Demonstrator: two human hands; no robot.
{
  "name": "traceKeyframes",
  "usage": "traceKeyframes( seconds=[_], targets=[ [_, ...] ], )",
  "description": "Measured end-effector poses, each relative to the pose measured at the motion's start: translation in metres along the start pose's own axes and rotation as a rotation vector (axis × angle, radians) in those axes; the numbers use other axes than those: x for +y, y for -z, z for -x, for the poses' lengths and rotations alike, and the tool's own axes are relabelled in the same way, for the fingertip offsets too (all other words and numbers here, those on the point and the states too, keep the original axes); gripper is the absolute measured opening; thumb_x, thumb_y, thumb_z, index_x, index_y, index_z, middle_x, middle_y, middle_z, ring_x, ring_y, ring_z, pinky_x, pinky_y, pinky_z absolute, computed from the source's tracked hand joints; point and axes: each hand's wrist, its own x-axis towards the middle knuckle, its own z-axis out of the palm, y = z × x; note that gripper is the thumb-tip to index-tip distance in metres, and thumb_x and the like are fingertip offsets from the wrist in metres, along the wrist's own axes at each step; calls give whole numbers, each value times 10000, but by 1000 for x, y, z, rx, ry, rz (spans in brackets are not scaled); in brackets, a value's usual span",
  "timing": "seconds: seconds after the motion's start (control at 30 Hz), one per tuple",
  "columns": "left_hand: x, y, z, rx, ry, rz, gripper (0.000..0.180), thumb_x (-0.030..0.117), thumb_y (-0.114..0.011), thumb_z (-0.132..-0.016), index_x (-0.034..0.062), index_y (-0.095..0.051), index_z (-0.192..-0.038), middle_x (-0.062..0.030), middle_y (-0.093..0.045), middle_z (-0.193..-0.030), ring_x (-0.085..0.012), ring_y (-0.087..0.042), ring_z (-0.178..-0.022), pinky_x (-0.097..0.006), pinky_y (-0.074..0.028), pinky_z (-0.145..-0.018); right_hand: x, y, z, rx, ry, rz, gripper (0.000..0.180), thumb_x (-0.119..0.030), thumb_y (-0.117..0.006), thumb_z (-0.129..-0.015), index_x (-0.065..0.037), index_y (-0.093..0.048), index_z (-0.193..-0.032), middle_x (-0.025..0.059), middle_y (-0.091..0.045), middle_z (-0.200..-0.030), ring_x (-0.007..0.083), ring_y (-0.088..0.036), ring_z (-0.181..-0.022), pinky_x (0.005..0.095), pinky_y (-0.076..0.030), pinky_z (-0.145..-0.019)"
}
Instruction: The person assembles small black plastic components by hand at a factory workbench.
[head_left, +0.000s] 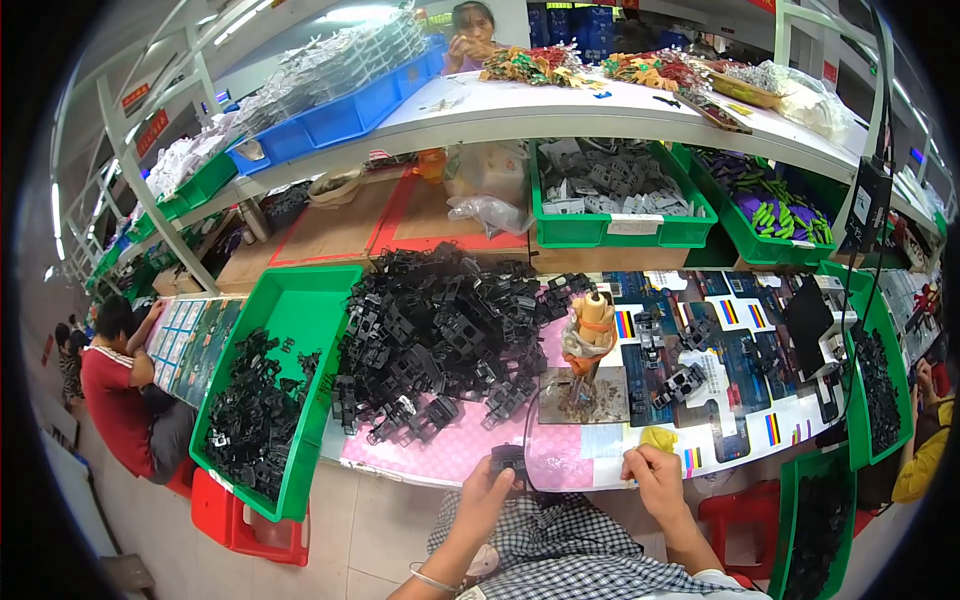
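1. Your worktop point(480, 430), covered in pink bubble sheeting at its middle, carries black plastic parts in bulk; a large share appears left to handle, in what looks like repeated piecework at midstream.
2. A green bin point(315, 300) slants at the worktop's left end, partly filled with similar black parts; whether those are finished cannot be told.
3. A tangled heap of black plastic parts point(430, 330) rises between bin and stand, unsorted by the look of it.
4. A wrapped wooden stand point(595, 325) sits upright on a metal plate point(603, 400), no part visibly mounted on it.
5. Your right grip point(655, 480) is curled, fingertips together, just beside a yellow scrap point(658, 438); whether anything small is pinched inside cannot be told.
6. Your left grip point(487, 497) is clamped on one black plastic housing point(509, 460), held at the worktop's front edge; its completeness is too small to judge.
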Motion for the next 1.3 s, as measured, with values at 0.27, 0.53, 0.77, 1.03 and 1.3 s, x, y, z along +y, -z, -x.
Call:
traceKeyframes(
  seconds=[0.27, 0.53, 0.77, 1.03, 1.3],
  targets=[
    [-11, 6, 6, 62, 37, 42, 249, 96, -519, -907, 7, -525, -1139, -2, -584, -941, -71, -530, -797, -227, -441, -736, 10, 14, -10, 519, 240, 617, 204, -86, -685, -735, -40, -564, -893, 77, -506, -834, 254, -545, -733, 353, -444, -619],
    [-4, -1, 11, 25, 51, 87, 233, 113, -521, -909, 14, -532, -1119, 2, -582, -913, -79, -537, -794, -234, -448, -749, 41, 21, -6, 388, 311, 873, 77, -71, -611, -783, -49, -538, -770, 104, -508, -741, 295, -548, -715, 390, -448, -594],
    [15, -9, -6, -20, 69, 36, 218, 123, -522, -904, 15, -535, -1093, 10, -574, -892, -72, -528, -777, -229, -442, -725, 46, 27, -17, 358, 371, 957, 63, -78, -576, -819, -32, -546, -787, 144, -500, -758, 334, -532, -707, 412, -431, -590],
    [9, -12, -15, -102, 79, 52, 273, 130, -520, -919, 3, -510, -1161, -13, -581, -964, -72, -523, -825, -231, -440, -767, -3, 20, -13, 329, 184, 809, 178, -37, -586, -799, -50, -611, -975, 117, -568, -935, 294, -577, -844, 349, -462, -692],
    [9, -35, -17, -209, 87, -39, 308, 130, -516, -922, -14, -451, -1186, -31, -553, -982, -79, -527, -853, -234, -459, -768, -16, -5, -12, 306, 357, 515, 204, -24, -593, -802, -14, -608, -1005, 129, -582, -963, 261, -579, -851, 323, -454, -733]
  ],
)
